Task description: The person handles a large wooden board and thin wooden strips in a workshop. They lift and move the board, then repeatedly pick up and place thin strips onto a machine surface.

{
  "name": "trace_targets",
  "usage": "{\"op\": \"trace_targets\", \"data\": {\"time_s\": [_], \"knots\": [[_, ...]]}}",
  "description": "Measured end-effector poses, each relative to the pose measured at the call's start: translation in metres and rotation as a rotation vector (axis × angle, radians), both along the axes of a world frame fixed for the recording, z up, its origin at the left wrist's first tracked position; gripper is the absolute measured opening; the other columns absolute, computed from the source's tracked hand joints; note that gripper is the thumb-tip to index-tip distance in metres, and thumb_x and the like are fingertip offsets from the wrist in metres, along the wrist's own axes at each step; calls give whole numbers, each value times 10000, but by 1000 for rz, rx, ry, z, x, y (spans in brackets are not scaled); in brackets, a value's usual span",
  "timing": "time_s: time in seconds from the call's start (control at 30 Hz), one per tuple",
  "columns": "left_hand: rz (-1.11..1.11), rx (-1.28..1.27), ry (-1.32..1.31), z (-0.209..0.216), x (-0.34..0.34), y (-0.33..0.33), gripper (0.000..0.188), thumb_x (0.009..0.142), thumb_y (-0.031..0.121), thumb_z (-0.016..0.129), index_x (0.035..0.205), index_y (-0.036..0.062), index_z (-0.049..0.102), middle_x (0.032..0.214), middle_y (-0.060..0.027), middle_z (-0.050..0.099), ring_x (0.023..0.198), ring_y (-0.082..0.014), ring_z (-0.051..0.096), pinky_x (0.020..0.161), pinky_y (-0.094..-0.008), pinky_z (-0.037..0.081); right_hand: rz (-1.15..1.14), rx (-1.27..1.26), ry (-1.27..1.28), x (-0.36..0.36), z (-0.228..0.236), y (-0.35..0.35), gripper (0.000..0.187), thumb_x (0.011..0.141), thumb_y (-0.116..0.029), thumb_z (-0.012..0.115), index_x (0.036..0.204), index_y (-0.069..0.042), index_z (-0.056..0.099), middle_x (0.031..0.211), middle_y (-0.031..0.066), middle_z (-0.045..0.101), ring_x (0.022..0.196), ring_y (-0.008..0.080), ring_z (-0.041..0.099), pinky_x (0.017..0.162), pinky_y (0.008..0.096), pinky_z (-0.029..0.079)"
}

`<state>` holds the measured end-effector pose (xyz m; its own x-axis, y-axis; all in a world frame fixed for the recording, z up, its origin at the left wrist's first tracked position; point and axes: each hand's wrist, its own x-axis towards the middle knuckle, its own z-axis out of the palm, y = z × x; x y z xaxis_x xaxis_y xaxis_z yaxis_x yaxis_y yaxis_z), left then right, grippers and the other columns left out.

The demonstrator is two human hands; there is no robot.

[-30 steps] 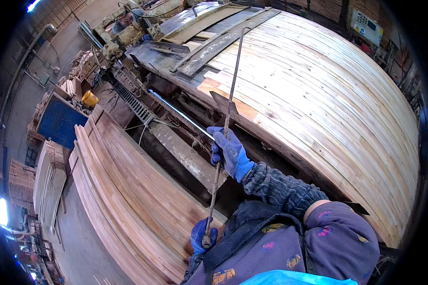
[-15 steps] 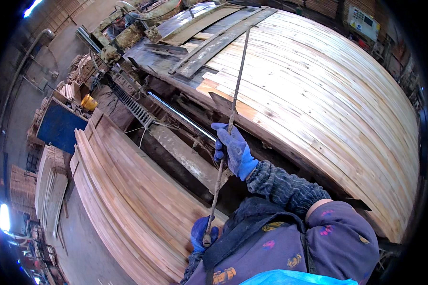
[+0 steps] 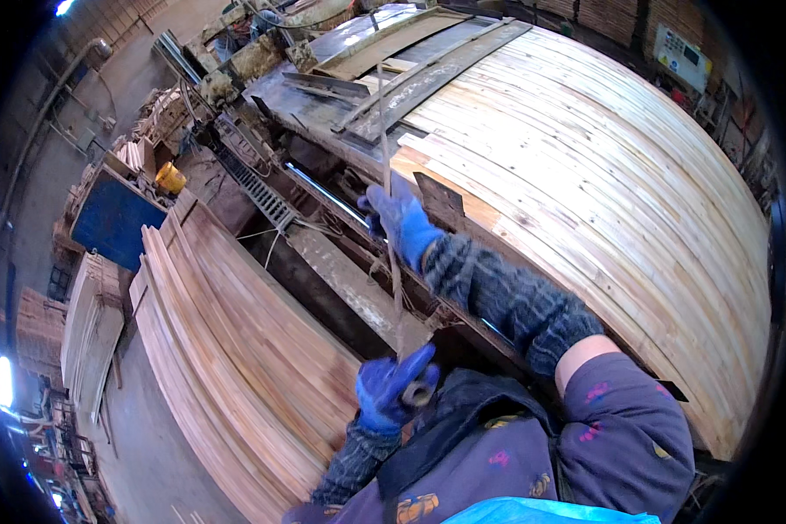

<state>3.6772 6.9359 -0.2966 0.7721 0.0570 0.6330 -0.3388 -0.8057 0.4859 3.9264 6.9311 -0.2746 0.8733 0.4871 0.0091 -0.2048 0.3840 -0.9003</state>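
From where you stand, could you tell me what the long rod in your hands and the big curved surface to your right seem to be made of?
The rod, held by the left hand and right hand, looks like dull grey metal: thin, straight, unpainted. The curved surface looks like bare wood: pale narrow strips with visible grain, apparently unvarnished.

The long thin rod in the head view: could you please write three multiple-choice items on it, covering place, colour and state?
1. Where does the right hand grip the rod?
A. Higher up, toward the wide board deck
B. At its near end
C. Nowhere
2. What colour are the gloves?
A. Yellow
B. Blue
C. White
3. How is the left hand?
A. Open
B. Shut on the rod's near end
C. Resting flat on the board stack

A: it grips above the left hand. B: both gloves are blue. B: fingers wrap the end.
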Motion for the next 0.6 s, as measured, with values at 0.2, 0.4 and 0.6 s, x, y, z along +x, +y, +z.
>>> {"op": "trace_targets", "data": {"time_s": [0.2,0.4,0.6], "knots": [[-141,59,-14,43,85,-39,602,747,123,784,1319,121,597,750,-104,674,606,-283,647,541,-392,496,10,-381,-272,95,21,-19,217,957,-217,521,1034,-18,562,703,64,633,550,147,589,479,297,499],[-125,268,138,76,141,-51,734,687,239,790,1375,160,548,808,-107,646,723,-310,642,640,-443,488,85,-514,-300,174,22,-29,234,946,-229,558,1031,-11,568,795,111,692,584,187,635,458,312,514],[-93,469,296,81,228,-8,535,679,232,789,1183,177,620,805,-72,689,764,-308,683,634,-456,483,106,-392,-207,265,-3,14,208,976,-209,543,1097,-41,564,824,118,689,507,166,566,414,312,472]]}}
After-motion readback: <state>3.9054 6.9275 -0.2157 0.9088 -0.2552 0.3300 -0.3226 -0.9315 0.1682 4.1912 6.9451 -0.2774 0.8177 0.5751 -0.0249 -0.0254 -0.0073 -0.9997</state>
